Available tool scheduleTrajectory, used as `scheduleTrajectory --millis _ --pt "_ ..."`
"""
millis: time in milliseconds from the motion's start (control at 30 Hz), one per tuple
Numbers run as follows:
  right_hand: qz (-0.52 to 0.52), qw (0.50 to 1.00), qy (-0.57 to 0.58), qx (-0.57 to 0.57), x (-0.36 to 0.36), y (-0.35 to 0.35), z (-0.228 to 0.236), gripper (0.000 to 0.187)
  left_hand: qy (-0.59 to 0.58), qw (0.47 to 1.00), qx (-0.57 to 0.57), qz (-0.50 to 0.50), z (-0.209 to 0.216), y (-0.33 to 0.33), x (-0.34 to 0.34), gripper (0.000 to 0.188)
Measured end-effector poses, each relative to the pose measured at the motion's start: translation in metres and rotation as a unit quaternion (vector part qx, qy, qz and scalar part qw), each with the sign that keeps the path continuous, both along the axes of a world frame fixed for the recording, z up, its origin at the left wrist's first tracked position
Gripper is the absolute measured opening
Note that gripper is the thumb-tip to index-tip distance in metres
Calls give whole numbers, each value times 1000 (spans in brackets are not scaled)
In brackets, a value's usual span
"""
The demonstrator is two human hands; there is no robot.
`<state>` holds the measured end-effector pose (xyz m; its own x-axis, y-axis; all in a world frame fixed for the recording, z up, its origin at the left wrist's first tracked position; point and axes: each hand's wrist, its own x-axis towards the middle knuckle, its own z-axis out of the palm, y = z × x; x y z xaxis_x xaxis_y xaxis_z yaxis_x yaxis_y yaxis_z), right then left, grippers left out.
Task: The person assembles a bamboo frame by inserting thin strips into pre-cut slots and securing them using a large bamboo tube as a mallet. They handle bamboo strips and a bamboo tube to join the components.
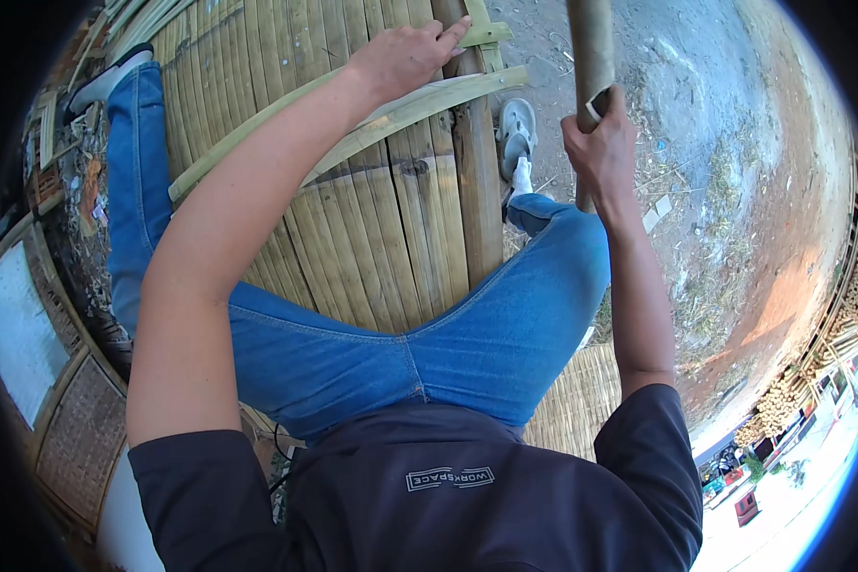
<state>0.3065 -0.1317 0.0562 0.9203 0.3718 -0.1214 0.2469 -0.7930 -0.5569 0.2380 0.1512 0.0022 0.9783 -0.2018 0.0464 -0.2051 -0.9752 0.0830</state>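
Observation:
My left hand lies over a curved bamboo strip, near the strip's right end. Its index finger reaches out and the other fingers are closed about the strip, partly hidden. A short upright bamboo piece crosses the strip just past my fingertips. Nearer to me, a second curved bamboo strip rests across the slatted bamboo platform, passing beneath my left forearm. In my right hand is a thick bamboo pole, held roughly upright beside my right knee; a notched, cut edge shows just above the grip.
I sit astride the platform, a leg on each side. A wooden beam runs along its right edge. Grey dirt ground with scraps spreads to the right. Bamboo offcuts lie at left, near a woven panel. Stacked poles stand far right.

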Motion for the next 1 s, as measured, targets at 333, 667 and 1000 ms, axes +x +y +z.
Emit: scheduleTrajectory --millis 333,667,1000 --pt "70 992 36 -97 -13 2 0 39 -20 999 -43 8 -11 4 -2 51" --pt "-63 936 271 217 32 25 -21 84 -26 997 -69 -5 -9 13 -14 54" --pt "42 878 373 298 -8 66 -4 69 -30 998 -48 -18 8 21 -58 57"
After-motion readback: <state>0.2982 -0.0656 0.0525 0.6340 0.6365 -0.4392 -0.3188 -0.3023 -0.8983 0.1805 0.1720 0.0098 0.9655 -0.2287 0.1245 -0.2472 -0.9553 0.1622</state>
